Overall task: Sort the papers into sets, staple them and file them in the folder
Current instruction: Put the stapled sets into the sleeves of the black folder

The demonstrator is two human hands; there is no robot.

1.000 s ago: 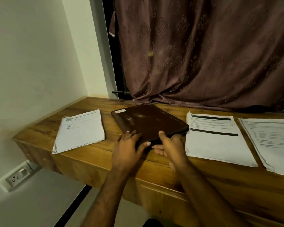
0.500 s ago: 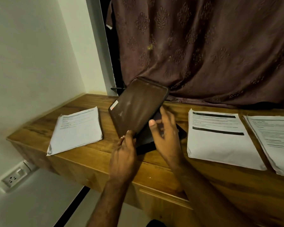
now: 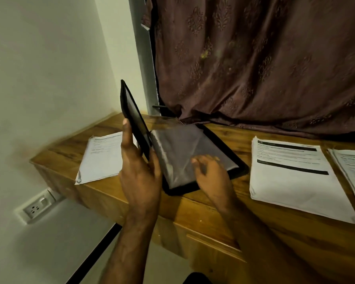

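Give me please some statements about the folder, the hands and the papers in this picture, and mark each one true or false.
1. The folder lies open on the wooden desk. True.
2. The left hand holds the raised cover of the folder. True.
3. The right hand holds a stapler. False: it rests on the clear sleeves inside the folder, and no stapler is visible.
4. All paper stacks lie to the right of the folder. False: one paper stack lies to its left, and two stacks lie to its right.
5. A curtain hangs behind the desk. True.
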